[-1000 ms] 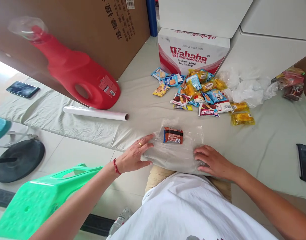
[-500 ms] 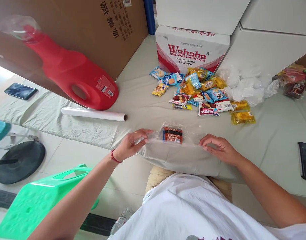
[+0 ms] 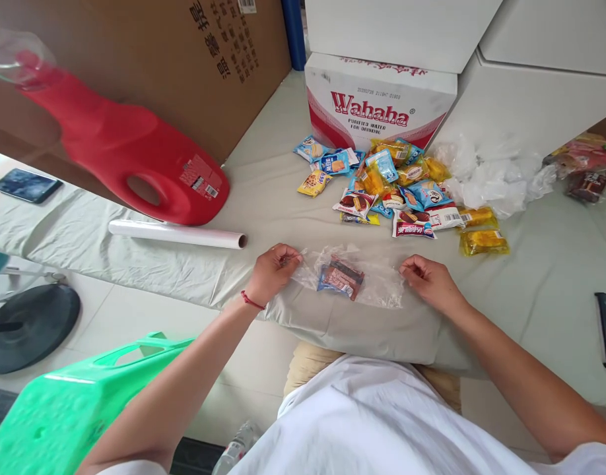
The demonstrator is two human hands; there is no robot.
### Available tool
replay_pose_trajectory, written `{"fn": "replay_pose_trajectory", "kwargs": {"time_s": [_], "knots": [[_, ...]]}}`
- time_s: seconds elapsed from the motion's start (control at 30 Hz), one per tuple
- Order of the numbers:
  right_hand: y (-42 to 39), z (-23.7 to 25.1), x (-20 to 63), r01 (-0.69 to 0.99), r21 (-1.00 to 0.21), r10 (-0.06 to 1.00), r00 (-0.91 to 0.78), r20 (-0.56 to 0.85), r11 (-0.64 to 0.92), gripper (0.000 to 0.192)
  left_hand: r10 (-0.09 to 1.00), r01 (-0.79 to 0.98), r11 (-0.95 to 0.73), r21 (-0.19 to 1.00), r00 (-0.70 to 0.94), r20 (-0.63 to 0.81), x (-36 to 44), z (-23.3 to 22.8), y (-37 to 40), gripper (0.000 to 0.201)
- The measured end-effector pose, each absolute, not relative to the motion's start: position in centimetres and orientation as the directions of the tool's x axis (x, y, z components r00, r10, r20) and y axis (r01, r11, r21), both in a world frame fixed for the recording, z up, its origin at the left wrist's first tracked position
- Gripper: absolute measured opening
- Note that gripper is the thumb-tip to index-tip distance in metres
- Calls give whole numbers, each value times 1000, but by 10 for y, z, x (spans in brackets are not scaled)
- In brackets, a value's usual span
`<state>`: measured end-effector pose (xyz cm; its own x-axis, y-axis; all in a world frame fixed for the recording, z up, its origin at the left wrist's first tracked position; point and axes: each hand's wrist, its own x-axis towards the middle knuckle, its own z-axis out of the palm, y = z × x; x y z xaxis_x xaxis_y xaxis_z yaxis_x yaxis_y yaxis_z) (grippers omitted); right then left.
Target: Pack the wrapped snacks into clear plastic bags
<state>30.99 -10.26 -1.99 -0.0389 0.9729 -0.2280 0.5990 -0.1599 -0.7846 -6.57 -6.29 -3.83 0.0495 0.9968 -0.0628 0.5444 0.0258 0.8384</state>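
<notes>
In the middle of the table's near side lies a sheet of clear plastic film, crinkled and see-through. Beneath or inside it are snack packets, brown and blue, seen through the plastic. My left hand pinches the film's left end between thumb and fingers. At the opposite end, my right hand is closed in a pinch on the film's right edge. Both hands hold the film close to the tabletop, with the packets between them.
Beyond the hands lie a pile of wrapped snacks and crumpled clear bags, before a Wahaba-style water carton. To the left are a white roll, a red jug and a phone. A green stool stands below.
The film's near edge has gone away from me and now lies over the packets, which are tilted. My left hand has moved slightly right and away from me; both hands still pinch.
</notes>
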Motion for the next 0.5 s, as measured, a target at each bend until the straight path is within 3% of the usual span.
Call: {"fn": "replay_pose_trajectory", "kwargs": {"time_s": [0.17,0.23,0.4,0.5], "knots": [[-81,8,303,781,-585,967,-94,237,219,30,1000,563,-12,826,30,-6,-59,-37,-61,22],[-68,21,292,744,-552,922,-243,301,376,31,1000,568,-4,823,7,0,-56,-37,-61,21],[-39,47,257,684,-496,836,-514,193,535,42,999,575,19,818,-45,8,-51,-39,-60,18],[-30,54,244,669,-488,756,-654,-28,561,46,998,566,28,824,-65,11,-49,-40,-62,18]]}}
